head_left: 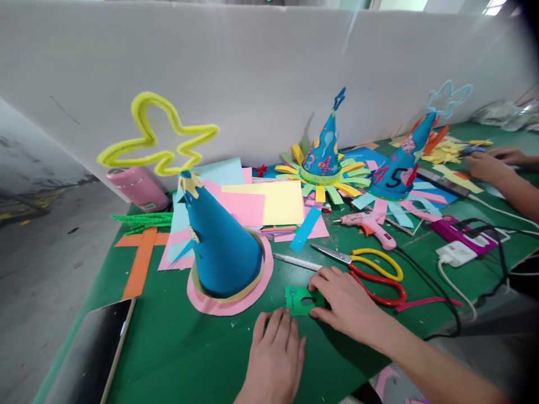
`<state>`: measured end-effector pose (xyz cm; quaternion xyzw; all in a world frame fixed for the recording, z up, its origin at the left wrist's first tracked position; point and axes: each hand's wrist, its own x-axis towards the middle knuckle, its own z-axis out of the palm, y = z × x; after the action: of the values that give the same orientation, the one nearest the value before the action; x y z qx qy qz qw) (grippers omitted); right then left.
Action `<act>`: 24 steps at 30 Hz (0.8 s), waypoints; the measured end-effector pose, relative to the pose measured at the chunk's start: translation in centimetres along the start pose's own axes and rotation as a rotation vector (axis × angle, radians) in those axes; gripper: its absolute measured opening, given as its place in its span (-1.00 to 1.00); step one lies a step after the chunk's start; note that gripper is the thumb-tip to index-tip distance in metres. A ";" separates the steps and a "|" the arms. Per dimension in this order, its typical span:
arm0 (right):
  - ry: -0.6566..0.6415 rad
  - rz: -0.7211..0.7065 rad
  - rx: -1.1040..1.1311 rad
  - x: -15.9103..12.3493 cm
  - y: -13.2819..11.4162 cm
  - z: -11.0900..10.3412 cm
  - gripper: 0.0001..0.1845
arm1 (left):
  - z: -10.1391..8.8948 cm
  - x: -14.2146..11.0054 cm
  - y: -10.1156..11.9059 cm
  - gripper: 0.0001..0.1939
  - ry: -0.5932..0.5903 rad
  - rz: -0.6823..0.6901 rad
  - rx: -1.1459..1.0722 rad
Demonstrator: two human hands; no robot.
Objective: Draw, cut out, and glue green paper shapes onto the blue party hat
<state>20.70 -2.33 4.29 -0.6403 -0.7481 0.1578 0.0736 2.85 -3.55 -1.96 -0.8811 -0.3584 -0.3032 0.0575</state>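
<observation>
OK, so one small green paper piece (295,302) with one hole in it is laid flat on the green table (168,359), toward the near edge. Its right end is held by the right hand (347,306), with the thumb on the near side and bent fingers on the far side. The left hand (274,350) is laid palm down, fingers stretched out and side by side; whether the paper's near left corner is touched by it can't be told.

Three blue cone hats are counted: one yellow-star hat (225,241) toward the left edge, plus two decorated hats (322,154) by the back edge. Right of the paper, one pair of scissors (346,259) and one pink glue gun (370,220) are seen. By the left edge, one phone (90,348) and two crossed orange strips (141,261) are placed. One pink bottle (141,188) is stood at the back left corner.
</observation>
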 end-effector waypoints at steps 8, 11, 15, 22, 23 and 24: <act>-0.012 -0.019 0.015 -0.1 -0.2 -0.2 -0.83 | 0.0 -0.2 0.0 -0.62 0.002 0.018 0.009; 0.014 -0.013 -0.043 0.3 -0.3 0.1 -0.80 | 0.5 -0.5 0.0 -0.62 0.059 -0.006 -0.019; 0.011 -0.089 -0.174 1.1 -0.7 0.1 -0.87 | 1.0 -0.7 -0.1 -0.61 0.102 -0.013 -0.058; -0.057 -0.399 -0.334 1.9 0.1 0.0 -0.86 | 1.1 -0.5 -0.5 -0.60 0.140 -0.025 -0.095; -0.066 -0.425 -0.344 2.0 0.3 0.0 -0.86 | 1.1 -0.5 -0.5 -0.60 0.132 -0.027 -0.098; -0.075 -0.441 -0.350 2.0 0.4 0.0 -0.87 | 1.0 -0.5 -0.5 -0.61 0.121 -0.027 -0.099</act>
<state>20.74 -0.27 4.00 -0.4586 -0.8875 0.0302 -0.0333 2.73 -3.20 -3.08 -0.8580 -0.3507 -0.3739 0.0313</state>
